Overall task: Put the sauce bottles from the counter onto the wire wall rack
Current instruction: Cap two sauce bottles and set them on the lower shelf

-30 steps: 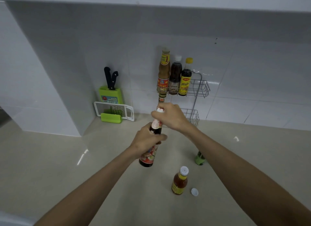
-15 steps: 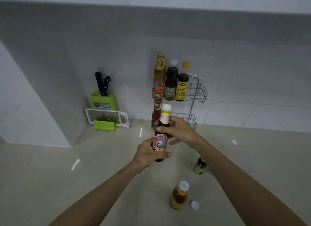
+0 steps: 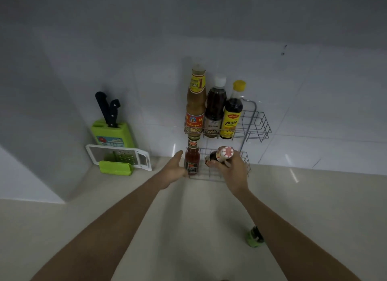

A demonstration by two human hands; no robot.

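Observation:
A two-tier wire wall rack [image 3: 259,125] hangs on the white tiles. Its upper shelf holds three bottles: a tall tan one with an orange label [image 3: 195,105], a dark brown one with a white cap [image 3: 215,109] and a dark one with a yellow cap [image 3: 232,113]. On the lower shelf's left end stands a red sauce bottle [image 3: 192,157]. My right hand [image 3: 232,169] grips a dark bottle with a red-and-white cap [image 3: 222,155], tilted toward me, over the lower shelf. My left hand [image 3: 174,169] is open, fingers beside the red bottle.
A green knife block with two black-handled knives [image 3: 112,130] and a white grater on a green base [image 3: 119,157] sit at the back left of the beige counter [image 3: 125,207]. A small green-capped bottle [image 3: 254,237] stands by my right forearm.
My left hand let go of the dark bottle, and my right hand carried it alone forward into the lower shelf. The view moved closer; the orange bottle and loose cap dropped out of sight.

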